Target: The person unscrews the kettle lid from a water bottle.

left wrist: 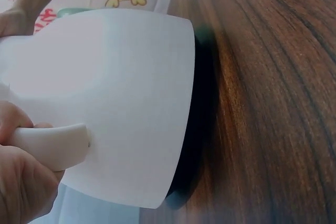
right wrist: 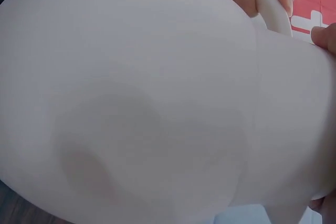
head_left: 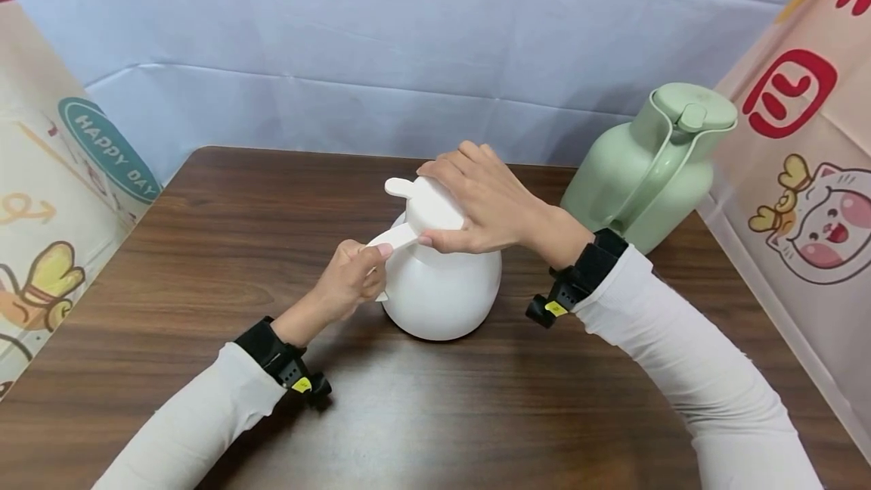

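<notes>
A round white vacuum jug (head_left: 445,293) stands on the brown table. My left hand (head_left: 350,278) grips its handle (head_left: 396,237), thumb along the top; the left wrist view shows the fingers wrapped round that handle (left wrist: 58,142). Over the top, my right hand (head_left: 493,203) holds the white lid (head_left: 435,206) from the right, thumb on the near side and fingers across the far side. A rounded white tab (head_left: 398,187) sticks out at the upper left of the lid. The jug's smooth body (right wrist: 131,77) fills most of the right wrist view.
A pale green vacuum jug (head_left: 646,165) with a handle stands at the table's back right, beyond the right wrist. The wooden table (head_left: 224,248) reaches back to a pale cloth backdrop (head_left: 327,44). Printed cloths (head_left: 810,233) hang at both sides.
</notes>
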Tool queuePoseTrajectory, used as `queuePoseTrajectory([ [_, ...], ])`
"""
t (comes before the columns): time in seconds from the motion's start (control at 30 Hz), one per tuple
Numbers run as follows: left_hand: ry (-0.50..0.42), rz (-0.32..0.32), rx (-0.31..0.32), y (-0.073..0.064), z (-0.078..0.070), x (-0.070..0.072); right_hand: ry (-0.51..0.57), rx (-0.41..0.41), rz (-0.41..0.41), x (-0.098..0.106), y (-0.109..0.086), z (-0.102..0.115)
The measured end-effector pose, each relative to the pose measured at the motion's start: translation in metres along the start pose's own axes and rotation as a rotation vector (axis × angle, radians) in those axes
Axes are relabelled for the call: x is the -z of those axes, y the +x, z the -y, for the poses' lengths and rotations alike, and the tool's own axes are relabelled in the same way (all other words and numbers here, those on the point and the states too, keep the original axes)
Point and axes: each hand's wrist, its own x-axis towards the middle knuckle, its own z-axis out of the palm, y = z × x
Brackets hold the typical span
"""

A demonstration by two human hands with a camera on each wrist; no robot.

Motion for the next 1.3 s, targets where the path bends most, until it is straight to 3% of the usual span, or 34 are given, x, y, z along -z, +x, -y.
queuePoseTrajectory([
  [0.27, -0.026, 0.044, 0.015, -0.001, -0.001, 0.004, 0.086, 0.023, -0.026, -0.002, -0.001, -0.001],
  [0.5, -0.033, 0.101, 0.019, 0.000, -0.003, 0.012, 0.177, 0.103, -0.036, -0.001, -0.002, 0.000],
  [0.67, -0.018, 0.067, 0.039, 0.000, -0.003, 0.008, 0.185, 0.134, -0.029, 0.003, -0.001, -0.003],
  [0.77, -0.013, 0.036, 0.033, -0.001, -0.003, 0.003, 0.117, 0.110, 0.020, 0.006, -0.001, 0.000],
  [0.87, 0.000, 0.008, 0.007, -0.002, -0.002, 0.000, -0.025, 0.007, 0.108, 0.011, -0.002, 0.010],
  [1.0, 0.013, -0.025, -0.034, -0.003, -0.002, -0.001, -0.165, -0.266, 0.249, 0.017, 0.001, 0.031],
  [1.1, 0.020, -0.033, -0.043, -0.003, -0.001, -0.001, -0.187, -0.494, 0.319, 0.020, 0.005, 0.042],
  [1.17, 0.021, -0.026, -0.042, -0.003, -0.001, -0.001, -0.173, -0.600, 0.345, 0.021, 0.006, 0.046],
  [1.23, 0.021, -0.013, -0.045, -0.003, -0.001, 0.000, -0.141, -0.646, 0.360, 0.023, 0.009, 0.047],
  [1.3, 0.015, 0.004, -0.045, -0.002, 0.000, 0.000, -0.112, -0.641, 0.382, 0.025, 0.012, 0.046],
])
